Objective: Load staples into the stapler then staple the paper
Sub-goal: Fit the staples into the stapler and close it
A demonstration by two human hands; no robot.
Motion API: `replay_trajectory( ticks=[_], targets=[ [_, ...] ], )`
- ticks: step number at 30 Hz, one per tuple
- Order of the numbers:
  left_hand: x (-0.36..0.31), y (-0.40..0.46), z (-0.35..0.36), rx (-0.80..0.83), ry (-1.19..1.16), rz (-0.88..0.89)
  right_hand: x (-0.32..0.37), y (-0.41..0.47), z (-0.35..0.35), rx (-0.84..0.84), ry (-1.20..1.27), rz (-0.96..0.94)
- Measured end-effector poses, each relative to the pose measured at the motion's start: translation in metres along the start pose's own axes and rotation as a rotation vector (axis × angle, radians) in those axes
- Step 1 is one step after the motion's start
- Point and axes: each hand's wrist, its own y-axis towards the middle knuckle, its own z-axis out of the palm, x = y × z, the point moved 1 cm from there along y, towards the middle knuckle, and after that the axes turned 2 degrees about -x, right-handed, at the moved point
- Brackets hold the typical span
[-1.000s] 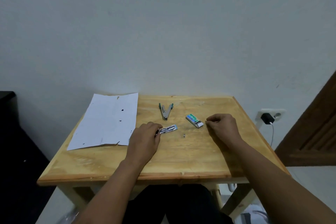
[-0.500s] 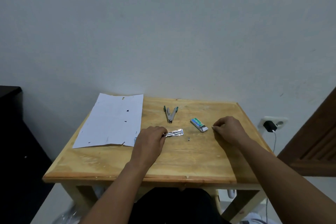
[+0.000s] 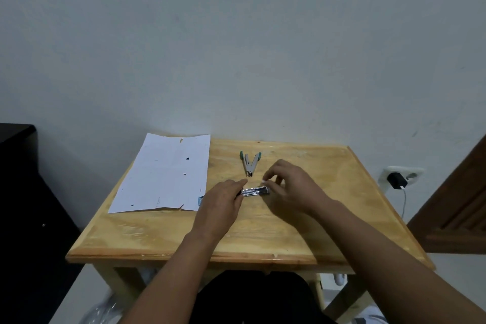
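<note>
- Head view: a small light wooden table [image 3: 263,234] shoved against a plain pale wall [image 3: 236,47], with a wall socket with a black charger [image 3: 397,179] off to the table's right and dark furniture [image 3: 18,192] to its left.
- White paper [image 3: 165,173] lies flat on the table's far-left part, one edge hanging past the back.
- A green-handled staple remover [image 3: 250,164] lies spread in a V near the table's middle-back.
- The shiny stapler [image 3: 254,191] lies just in front of that remover. The left hand [image 3: 223,202] grips its near end.
- The right hand [image 3: 289,187] is curled at its far end, fingertips pinching something too small to make out.
</note>
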Motion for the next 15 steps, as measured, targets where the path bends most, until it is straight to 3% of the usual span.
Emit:
replay_trajectory(
  ticks=[4, 15],
  targets=[
    [0.001, 0.000, -0.001, 0.015, -0.024, -0.030, 0.014, 0.010, 0.014, 0.076, -0.071, -0.074],
    [0.002, 0.003, -0.001, -0.001, 0.016, -0.064, 0.028, 0.022, 0.027, 0.180, -0.118, -0.051]
  ],
)
